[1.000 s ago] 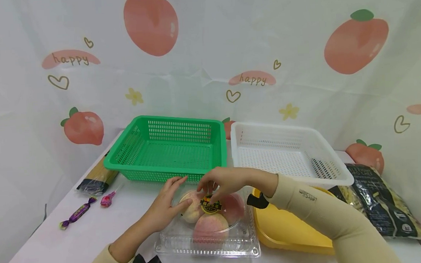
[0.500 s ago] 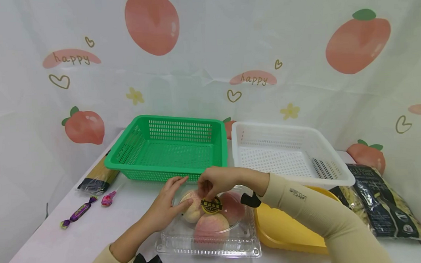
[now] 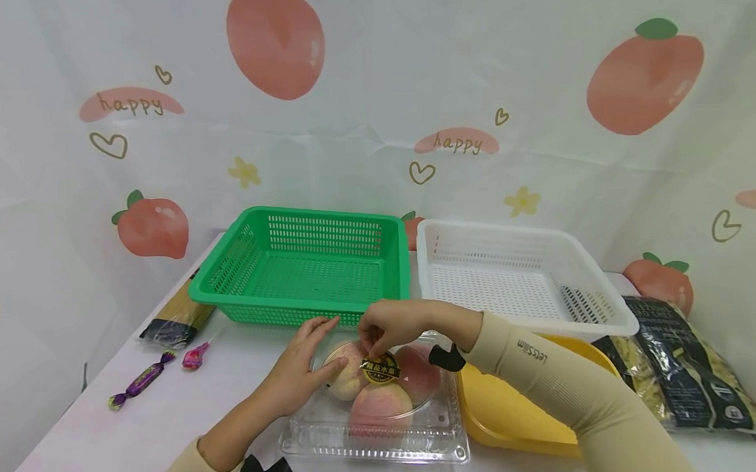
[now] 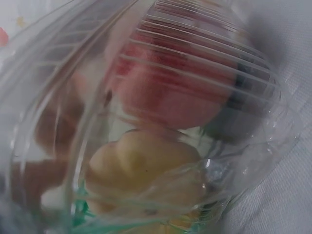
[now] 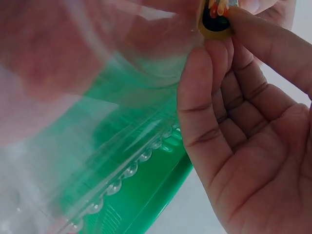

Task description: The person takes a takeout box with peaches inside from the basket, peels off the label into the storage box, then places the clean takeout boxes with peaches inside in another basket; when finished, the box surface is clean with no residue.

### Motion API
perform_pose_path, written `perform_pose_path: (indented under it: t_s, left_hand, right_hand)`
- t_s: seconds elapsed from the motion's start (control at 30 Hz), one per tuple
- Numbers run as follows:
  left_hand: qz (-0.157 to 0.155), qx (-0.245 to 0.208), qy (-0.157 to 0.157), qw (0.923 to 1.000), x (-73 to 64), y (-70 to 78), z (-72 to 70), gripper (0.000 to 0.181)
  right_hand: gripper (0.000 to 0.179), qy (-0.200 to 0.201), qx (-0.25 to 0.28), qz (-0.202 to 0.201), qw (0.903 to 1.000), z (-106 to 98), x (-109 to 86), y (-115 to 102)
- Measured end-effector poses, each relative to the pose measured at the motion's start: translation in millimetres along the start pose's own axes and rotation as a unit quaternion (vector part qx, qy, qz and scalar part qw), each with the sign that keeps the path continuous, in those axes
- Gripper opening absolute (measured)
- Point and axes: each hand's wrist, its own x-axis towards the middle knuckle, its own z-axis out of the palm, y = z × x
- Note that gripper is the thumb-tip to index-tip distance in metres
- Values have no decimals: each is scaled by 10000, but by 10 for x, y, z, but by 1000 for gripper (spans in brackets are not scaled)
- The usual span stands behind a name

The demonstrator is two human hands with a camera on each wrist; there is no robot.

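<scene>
Clear box (image 3: 314, 428) holding peaches (image 3: 379, 407), yellow tray (image 3: 509, 418) beside it, green basket (image 3: 298, 301) behind

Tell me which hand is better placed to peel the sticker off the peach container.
Right hand, probably: its thumb and curled fingers are at the sticker. The left hand rests beside the clear container, better for steadying.

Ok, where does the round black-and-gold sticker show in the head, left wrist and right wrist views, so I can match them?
Head: round black-and-gold sticker at lower middle, on the clear plastic clamshell, touched by the right hand.
Left wrist: not visible; blurred peaches show through the plastic.
Right wrist: the sticker is at the top edge, right of centre, against the fingertips.
Shared landmark: the clamshell, in all three.
</scene>
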Motion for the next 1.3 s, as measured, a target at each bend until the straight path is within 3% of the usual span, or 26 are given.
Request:
perform_pose_path:
  t_s: [0.43, 0.8, 1.3]
  left_hand:
    - [-134, 7, -101, 9999, -4, 17, -7, 67]
    - [-130, -48, -101, 9999, 5, 12, 10, 67]
    - [-50, 43, 7, 10000, 3, 16, -3, 66]
  right_hand:
    - [8, -186, 213, -219, 9994, -5, -42, 20]
    - [5, -94, 372, 79, 9992, -20, -111, 55]
    - [7, -225, 521, -73, 9984, -27, -126, 112]
